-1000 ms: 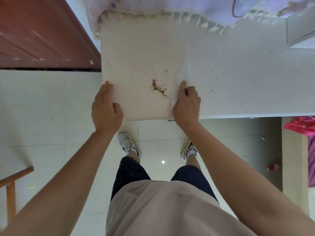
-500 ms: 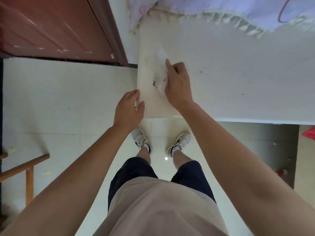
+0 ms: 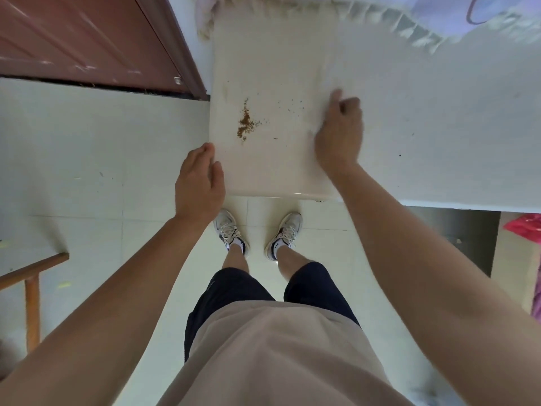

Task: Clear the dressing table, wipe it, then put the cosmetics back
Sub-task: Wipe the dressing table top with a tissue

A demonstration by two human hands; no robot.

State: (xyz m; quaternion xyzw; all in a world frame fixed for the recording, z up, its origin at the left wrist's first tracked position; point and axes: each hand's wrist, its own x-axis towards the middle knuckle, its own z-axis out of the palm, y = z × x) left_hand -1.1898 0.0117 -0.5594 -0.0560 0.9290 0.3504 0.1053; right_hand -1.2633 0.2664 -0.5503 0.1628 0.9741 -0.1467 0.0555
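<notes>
The white dressing table (image 3: 278, 174) has no cosmetics on it. A small heap of brown crumbs (image 3: 245, 122) lies near its left end, with a few specks scattered to the right. My right hand (image 3: 339, 133) presses a white tissue (image 3: 321, 111) flat on the tabletop, to the right of the crumbs; most of the tissue is hidden under the hand. At the table's left front corner my left hand (image 3: 200, 183) is cupped against the edge, fingers apart, holding nothing.
A brown door (image 3: 87, 45) stands at the upper left. A wooden chair frame (image 3: 32, 276) is at the lower left on the tiled floor. A fringed lilac cloth (image 3: 409, 22) drapes over the table's far edge. A pink bag (image 3: 524, 230) lies at the right.
My right hand swept the tissue left over the crumbs, then drew back to the right. The crumb heap now lies closer to the left edge. My left hand slid from the tabletop to cup the left edge.
</notes>
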